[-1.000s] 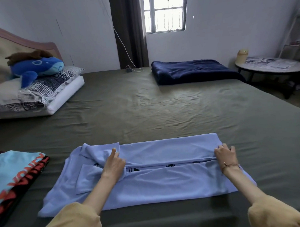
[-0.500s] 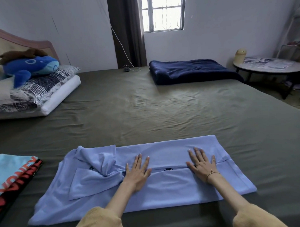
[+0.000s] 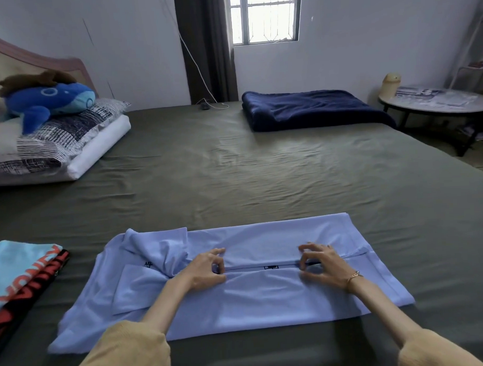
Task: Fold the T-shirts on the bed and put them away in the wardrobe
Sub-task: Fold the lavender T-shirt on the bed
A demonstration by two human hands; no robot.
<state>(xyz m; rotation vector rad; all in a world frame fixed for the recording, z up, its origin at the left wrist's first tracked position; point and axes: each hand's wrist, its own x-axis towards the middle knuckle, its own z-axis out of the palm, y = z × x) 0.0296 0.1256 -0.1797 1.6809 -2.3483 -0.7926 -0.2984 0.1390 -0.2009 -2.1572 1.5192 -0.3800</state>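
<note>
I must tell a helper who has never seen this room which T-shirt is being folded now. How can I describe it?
Start at the big olive-green bed. On its near edge lies a pale lilac T-shirt, both sides folded in to a middle seam. Unlike the bright blue shirt with red letters to its left, it is plain.

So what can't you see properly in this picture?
- Head view: the black print on the light blue T-shirt is mostly hidden between its folded flaps.
- The folded T-shirts are cut off by the left edge; their lettering is incomplete.
- The right hand is motion-blurred; its grip is unclear.
- No wardrobe in frame.
</note>
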